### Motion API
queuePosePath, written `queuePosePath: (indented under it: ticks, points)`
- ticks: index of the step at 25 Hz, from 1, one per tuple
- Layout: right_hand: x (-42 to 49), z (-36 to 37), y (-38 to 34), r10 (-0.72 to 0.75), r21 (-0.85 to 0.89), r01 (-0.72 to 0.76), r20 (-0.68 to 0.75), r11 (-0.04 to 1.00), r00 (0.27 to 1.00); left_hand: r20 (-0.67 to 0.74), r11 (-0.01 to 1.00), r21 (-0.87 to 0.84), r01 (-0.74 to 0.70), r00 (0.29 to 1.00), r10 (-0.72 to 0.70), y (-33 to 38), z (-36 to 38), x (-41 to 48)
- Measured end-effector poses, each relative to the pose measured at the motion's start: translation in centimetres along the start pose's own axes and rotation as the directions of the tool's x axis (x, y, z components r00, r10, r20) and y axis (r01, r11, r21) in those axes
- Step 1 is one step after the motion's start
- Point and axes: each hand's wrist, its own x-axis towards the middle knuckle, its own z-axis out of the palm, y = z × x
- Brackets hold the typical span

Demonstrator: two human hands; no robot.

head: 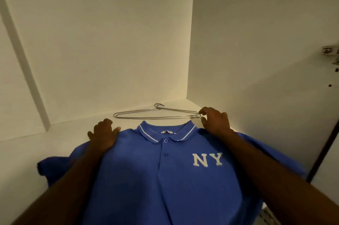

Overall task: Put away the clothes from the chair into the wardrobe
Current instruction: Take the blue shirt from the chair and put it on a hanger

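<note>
Left hand [103,135] gripping blue NY polo shirt [165,179]; right hand [214,122] hovering at thin wire hanger [156,118], grip unclear; nudged hanger possibly skidding away.

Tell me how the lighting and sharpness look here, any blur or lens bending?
Head view: dim, warm light, brightest on the wardrobe wall near the back corner; head view: the blue polo shirt blurs toward the bottom edge, while the wire hanger is fairly crisp; head view: wide-angle bending slants the wall edges; no strong glare.
</note>
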Motion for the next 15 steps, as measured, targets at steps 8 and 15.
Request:
queuePosePath:
  ticks: [8, 15]
  points:
    - [6.5, 4.5, -3.7, 0.144, 0.298, -0.156, 0.062, 0.942, 0.988, 0.071, 0.959, -0.014, -0.282, 0.957, 0.283, -1.3, 1.0, 4.4]
    - [9.1, 6.3, -2.4, 0.189, 0.129, -0.183, -0.033, 0.975, 0.981, -0.137, 0.742, -0.016, -0.67, 0.736, 0.663, 1.1, 2.3, 6.2]
